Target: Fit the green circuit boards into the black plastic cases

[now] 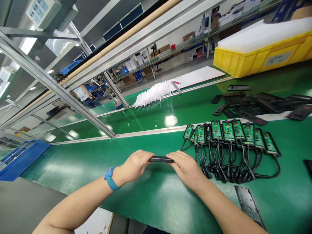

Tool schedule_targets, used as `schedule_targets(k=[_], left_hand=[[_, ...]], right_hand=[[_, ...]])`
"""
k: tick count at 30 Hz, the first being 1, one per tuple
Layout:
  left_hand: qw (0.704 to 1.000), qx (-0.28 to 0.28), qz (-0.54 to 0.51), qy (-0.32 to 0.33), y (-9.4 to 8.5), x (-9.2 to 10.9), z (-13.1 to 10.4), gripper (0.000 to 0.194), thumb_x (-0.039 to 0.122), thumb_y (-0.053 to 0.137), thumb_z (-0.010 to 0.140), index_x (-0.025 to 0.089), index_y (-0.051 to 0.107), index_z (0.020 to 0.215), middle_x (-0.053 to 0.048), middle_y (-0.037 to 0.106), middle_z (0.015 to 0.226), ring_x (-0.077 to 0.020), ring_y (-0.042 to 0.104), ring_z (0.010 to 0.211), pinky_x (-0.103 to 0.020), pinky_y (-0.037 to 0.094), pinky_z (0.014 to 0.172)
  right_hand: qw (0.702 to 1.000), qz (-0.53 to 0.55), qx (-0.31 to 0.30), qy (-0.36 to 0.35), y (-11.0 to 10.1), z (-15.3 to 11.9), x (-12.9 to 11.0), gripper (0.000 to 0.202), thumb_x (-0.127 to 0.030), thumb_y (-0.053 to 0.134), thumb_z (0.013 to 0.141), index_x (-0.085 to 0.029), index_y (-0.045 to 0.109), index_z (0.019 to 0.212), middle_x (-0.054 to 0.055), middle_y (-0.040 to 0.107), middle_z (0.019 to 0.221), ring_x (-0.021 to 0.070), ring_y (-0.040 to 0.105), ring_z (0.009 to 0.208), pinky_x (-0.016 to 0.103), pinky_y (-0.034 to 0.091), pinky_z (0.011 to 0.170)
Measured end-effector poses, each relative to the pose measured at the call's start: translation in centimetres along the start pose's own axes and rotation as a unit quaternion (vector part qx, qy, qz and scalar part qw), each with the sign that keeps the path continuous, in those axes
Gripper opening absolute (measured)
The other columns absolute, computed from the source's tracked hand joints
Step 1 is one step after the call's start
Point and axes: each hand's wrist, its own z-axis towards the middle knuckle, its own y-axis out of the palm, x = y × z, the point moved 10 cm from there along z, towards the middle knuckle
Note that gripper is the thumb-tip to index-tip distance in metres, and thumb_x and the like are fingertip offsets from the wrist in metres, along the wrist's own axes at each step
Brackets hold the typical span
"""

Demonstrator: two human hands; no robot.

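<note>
A slim black plastic case (161, 159), seen edge-on, is held level above the green tabletop (146, 195). My left hand (136, 165) pinches its left end between thumb and fingers; a blue watch sits on that wrist. At the other end, my right hand (187, 167) has the same kind of grip. The case's broad faces are hardly visible. Just right of my right hand lie several green circuit boards (229, 131) in black shells, with black cables (227, 165) bunched below them. Nearer my right forearm is a flat black shell with holes (248, 204).
Loose black covers (258, 104) are heaped behind the boards, below a yellow bin (241, 61) with white sheets. White strips (154, 94) lie across the bench. A blue tray (26, 159) stands far left. A metal post (80, 100) slants upward. Another person (84, 96) is in the background.
</note>
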Motion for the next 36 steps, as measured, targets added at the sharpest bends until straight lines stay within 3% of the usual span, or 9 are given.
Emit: schedule_targets(k=[7,12,14,19,22,27,32,36], left_hand=[[0.994,-0.028,-0.075,-0.073,0.3,-1.4,0.9,0.024,0.026,0.046,0.095,0.018,0.060,0.113,-0.007,0.068,0.092,-0.0187,0.063,0.080,-0.030,0.048,0.072],[0.963,-0.051,-0.194,-0.179,1.1,-2.5,0.7,0.021,0.033,0.055,0.090,0.018,0.065,0.100,-0.003,0.067,0.078,-0.0158,0.060,0.069,-0.025,0.043,0.063],[0.925,-0.062,-0.294,-0.231,2.3,-2.9,0.2,0.023,0.036,0.056,0.089,0.016,0.065,0.095,-0.003,0.066,0.074,-0.0148,0.060,0.065,-0.024,0.043,0.061],[0.794,-0.070,-0.520,-0.306,5.4,-2.7,-0.9,0.032,0.042,0.063,0.083,0.012,0.058,0.093,-0.007,0.068,0.080,-0.0121,0.061,0.058,-0.024,0.045,0.058],[0.754,-0.086,-0.568,-0.319,6.6,-2.2,-1.1,0.036,0.045,0.067,0.079,0.012,0.058,0.092,-0.007,0.068,0.076,-0.0111,0.060,0.055,-0.023,0.044,0.055],[0.738,-0.122,-0.583,-0.318,8.5,-1.3,-1.0,0.038,0.050,0.064,0.080,0.012,0.055,0.083,-0.006,0.067,0.071,-0.0105,0.060,0.052,-0.020,0.040,0.049],[0.756,-0.092,-0.573,-0.304,9.1,-1.4,-0.5,0.036,0.048,0.060,0.084,0.013,0.053,0.082,-0.005,0.066,0.070,-0.0091,0.058,0.049,-0.019,0.041,0.049],[0.754,-0.080,-0.579,-0.300,9.4,-1.2,-0.5,0.036,0.048,0.059,0.085,0.013,0.054,0.086,-0.004,0.066,0.069,-0.0094,0.059,0.049,-0.020,0.042,0.049]], right_hand=[[0.998,0.033,0.005,0.050,0.4,-0.3,1.9,0.020,-0.020,0.057,0.088,-0.022,0.065,0.107,0.006,0.070,0.098,0.0200,0.065,0.090,0.036,0.054,0.082],[0.981,0.109,0.016,0.161,0.2,-0.6,4.2,0.027,-0.028,0.060,0.086,-0.020,0.066,0.112,0.006,0.071,0.096,0.0190,0.067,0.083,0.033,0.056,0.077],[0.960,0.171,0.022,0.221,0.3,-0.8,5.1,0.029,-0.033,0.059,0.086,-0.019,0.066,0.111,0.006,0.072,0.089,0.0188,0.067,0.078,0.033,0.057,0.073],[0.893,0.318,0.019,0.318,1.6,-1.4,6.0,0.034,-0.045,0.059,0.084,-0.016,0.068,0.099,0.007,0.072,0.085,0.0192,0.068,0.073,0.034,0.058,0.069],[0.870,0.345,0.026,0.352,2.3,-1.9,6.3,0.036,-0.048,0.063,0.081,-0.015,0.068,0.095,0.006,0.071,0.078,0.0174,0.065,0.065,0.033,0.057,0.064],[0.852,0.373,0.005,0.368,3.7,-2.3,5.9,0.036,-0.047,0.068,0.076,-0.014,0.068,0.091,0.005,0.070,0.074,0.0155,0.063,0.062,0.031,0.056,0.061],[0.845,0.384,0.004,0.372,4.1,-2.5,6.0,0.036,-0.046,0.068,0.075,-0.014,0.067,0.092,0.003,0.068,0.072,0.0146,0.062,0.062,0.030,0.055,0.061],[0.834,0.397,0.025,0.382,4.3,-2.8,6.2,0.036,-0.045,0.069,0.075,-0.014,0.066,0.094,0.003,0.068,0.073,0.0138,0.062,0.062,0.029,0.054,0.060]])
